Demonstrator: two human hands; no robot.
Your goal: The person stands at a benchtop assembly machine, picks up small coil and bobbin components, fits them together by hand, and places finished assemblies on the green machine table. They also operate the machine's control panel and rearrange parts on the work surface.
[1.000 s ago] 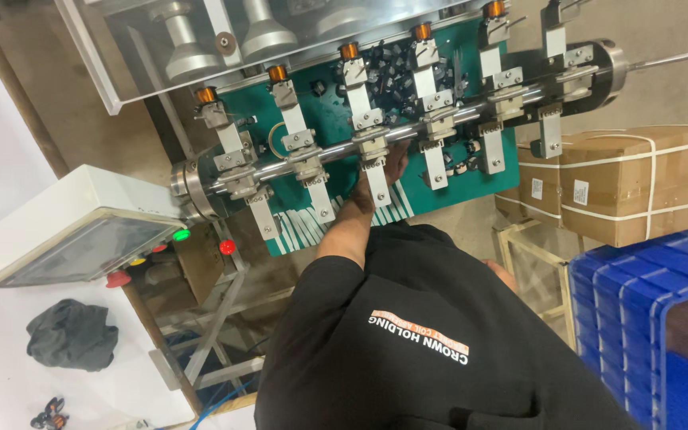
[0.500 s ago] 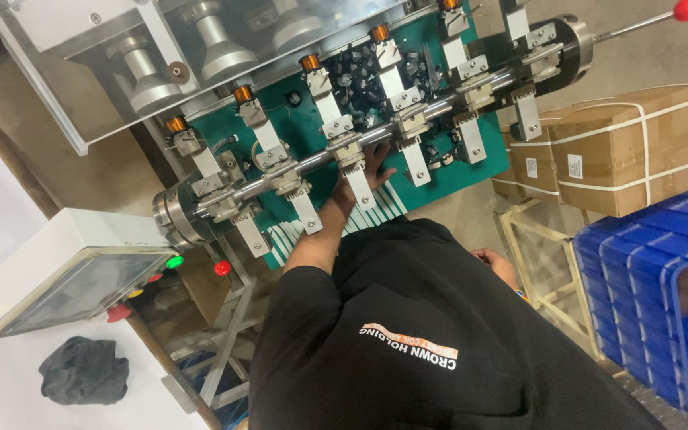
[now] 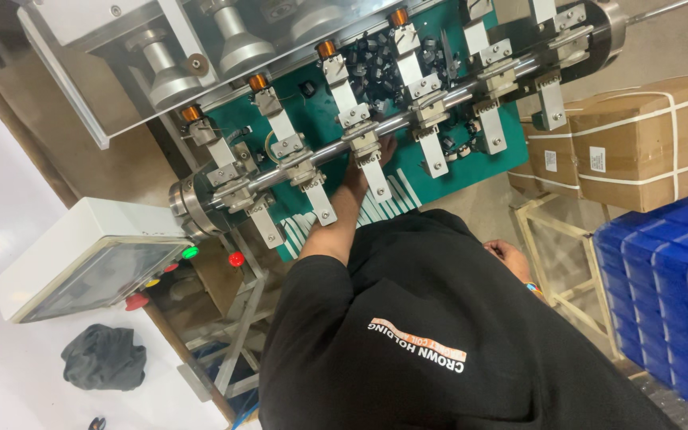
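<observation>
Fixture: steel shaft (image 3: 392, 123) carrying a row of white clamp blocks (image 3: 372, 163), long axis running diagonally, low at the flanged end (image 3: 189, 203), high toward the far end.
Left hand (image 3: 372, 155): reached up to the mid-shaft clamp block, touching it; fingers hidden behind the block, grip cannot be told.
Right hand (image 3: 511, 256): low at the person's side, well apart from the shaft, loosely curled, holding nothing visible.
Nearer hand: left.
Backing: green machine plate (image 3: 471, 171).
Surroundings: white control box (image 3: 81, 255), strapped cardboard boxes (image 3: 646, 143), blue plastic crates (image 3: 662, 295).
</observation>
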